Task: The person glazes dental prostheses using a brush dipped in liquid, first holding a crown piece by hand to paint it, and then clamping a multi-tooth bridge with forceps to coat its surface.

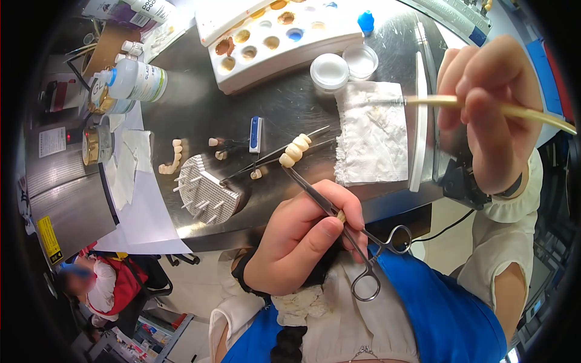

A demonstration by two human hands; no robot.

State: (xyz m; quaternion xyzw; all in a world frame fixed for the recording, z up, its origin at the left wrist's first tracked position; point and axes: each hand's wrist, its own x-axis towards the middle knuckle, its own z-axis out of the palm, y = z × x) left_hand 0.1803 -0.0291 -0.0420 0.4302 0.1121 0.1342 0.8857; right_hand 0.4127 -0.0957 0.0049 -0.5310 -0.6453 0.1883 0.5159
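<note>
My left hand (299, 242) is closed around a pair of hemostat forceps (313, 193), its ring handles hanging toward my body. The forceps' tips meet a tooth-coloured dental bridge (295, 150) of several joined crowns, raised over the metal bench. Higher on the right, my right hand (493, 115) pinches a thin brush (433, 100) by its yellowish handle. The brush's tip end overlaps a folded white tissue (374, 151) in this view. Behind the dental bridge lie slim metal tweezers (318, 131).
A white palette (260, 66) with coloured wells stands at the back, beside two small white jars (330, 71). To the left are a honeycomb firing tray (206, 190) with pegs, another dental bridge (174, 158) and a glaze bottle (136, 81). A seated person (100, 281) is at lower left.
</note>
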